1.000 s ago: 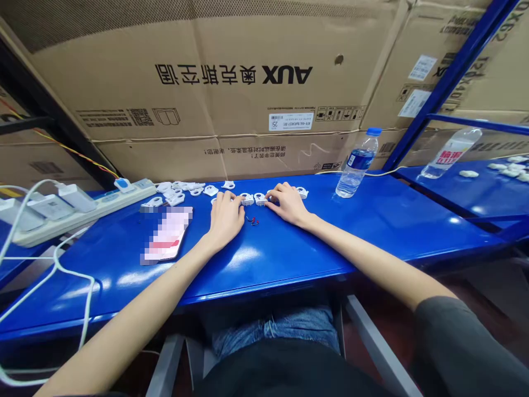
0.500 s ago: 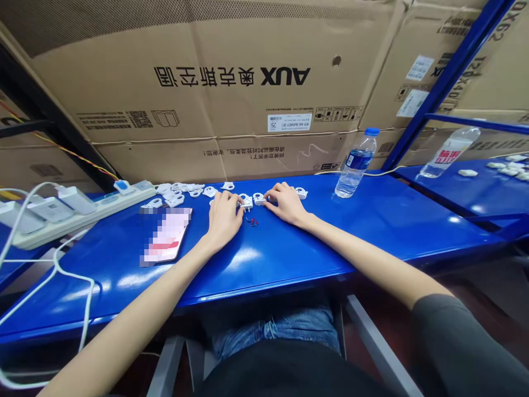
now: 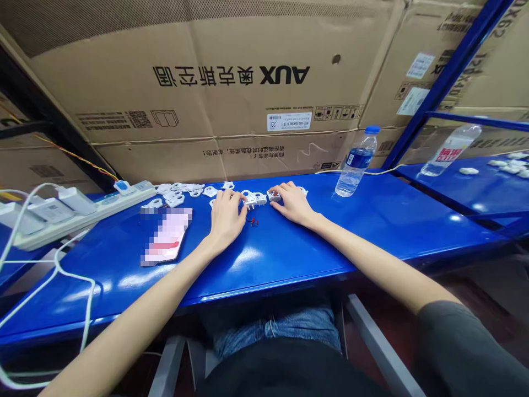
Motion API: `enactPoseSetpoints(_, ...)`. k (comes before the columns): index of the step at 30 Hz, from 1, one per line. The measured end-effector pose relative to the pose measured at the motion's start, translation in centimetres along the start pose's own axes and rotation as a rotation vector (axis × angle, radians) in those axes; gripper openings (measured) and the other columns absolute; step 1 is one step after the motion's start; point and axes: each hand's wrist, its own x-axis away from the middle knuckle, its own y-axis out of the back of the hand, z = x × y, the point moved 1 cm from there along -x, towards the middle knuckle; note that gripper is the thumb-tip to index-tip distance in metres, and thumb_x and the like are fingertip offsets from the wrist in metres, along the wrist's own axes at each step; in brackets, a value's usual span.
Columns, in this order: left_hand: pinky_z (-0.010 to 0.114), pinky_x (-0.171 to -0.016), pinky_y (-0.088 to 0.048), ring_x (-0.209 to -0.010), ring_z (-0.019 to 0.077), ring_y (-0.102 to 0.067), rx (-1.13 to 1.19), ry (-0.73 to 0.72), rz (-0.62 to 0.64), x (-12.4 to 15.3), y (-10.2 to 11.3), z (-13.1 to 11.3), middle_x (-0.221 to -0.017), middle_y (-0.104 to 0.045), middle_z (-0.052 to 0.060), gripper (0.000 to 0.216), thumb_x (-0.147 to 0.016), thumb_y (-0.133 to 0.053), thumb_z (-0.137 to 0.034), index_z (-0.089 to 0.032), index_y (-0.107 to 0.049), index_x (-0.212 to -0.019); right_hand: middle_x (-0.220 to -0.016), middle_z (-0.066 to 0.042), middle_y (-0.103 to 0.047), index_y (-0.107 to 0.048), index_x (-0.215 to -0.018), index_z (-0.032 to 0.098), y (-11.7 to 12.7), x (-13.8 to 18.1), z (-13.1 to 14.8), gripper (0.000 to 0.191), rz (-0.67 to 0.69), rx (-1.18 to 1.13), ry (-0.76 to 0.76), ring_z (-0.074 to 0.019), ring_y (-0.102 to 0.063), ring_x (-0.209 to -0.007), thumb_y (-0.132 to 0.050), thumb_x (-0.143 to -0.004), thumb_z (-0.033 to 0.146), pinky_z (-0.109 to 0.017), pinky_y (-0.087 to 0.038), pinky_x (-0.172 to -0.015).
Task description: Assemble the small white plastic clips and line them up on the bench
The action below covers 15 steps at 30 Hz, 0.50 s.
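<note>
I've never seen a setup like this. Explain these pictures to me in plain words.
There is no machine here: a person works with two bare hands. Every picture comes from one camera worn on the head, looking forward and down, so the forearms reach away from you.

On the blue table lie a cluster of small white ring-shaped parts, a partly blurred-out phone-like thing, tiny red and dark bits and a water bottle. A power strip is at the left, and large cardboard stands behind.

The left hand's fingers are at a white part with pins; the right hand's are at another white part. Whether either is firmly gripped is too small to tell.
</note>
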Motion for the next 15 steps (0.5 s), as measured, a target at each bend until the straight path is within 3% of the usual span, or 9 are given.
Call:
enactPoseSetpoints(6, 0.048, -0.099, -0.05, -0.11, 0.0331, -0.058, -0.023, -0.032, -0.001, 0.1, -0.1, -0.1, -0.111, -0.067, 0.012, 0.016, -0.097, -0.058, -0.026, -0.02, -0.069, -0.107, -0.128, -0.013, -0.07, -0.064, -0.133, 0.021, 0.9, 0.0, 0.3, 0.036, 0.042, 0.029, -0.021, -0.0339, -0.055, -0.119, -0.06, -0.101, 0.036, -0.045, -0.047, -0.097)
enactPoseSetpoints(10, 0.047, -0.097, -0.051, -0.109, 0.033, -0.058, -0.024, -0.039, 0.001, 0.2, 0.0, -0.3, -0.11, -0.067, 0.012, 0.016, -0.097, -0.058, -0.026, -0.019, -0.069, -0.107, -0.133, -0.016, -0.066, -0.061, -0.138, 0.02, 1.8, 0.1, -0.8, 0.042, 0.015, 0.069, -0.111, -0.0351, -0.054, -0.123, -0.053, -0.105, 0.044, -0.045, -0.048, -0.094)
enactPoseSetpoints(15, 0.046, -0.095, -0.05, -0.11, 0.0329, -0.058, -0.032, -0.034, 0.009, 0.2, 0.0, -0.3, -0.11, -0.067, 0.012, 0.016, -0.097, -0.058, -0.026, -0.02, -0.069, -0.107, -0.127, -0.016, -0.065, -0.067, -0.129, 0.022, 2.3, 0.7, -2.5, 0.039, 0.089, 0.089, -0.225, -0.0356, -0.057, -0.119, -0.054, -0.104, 0.05, -0.043, -0.05, -0.089)
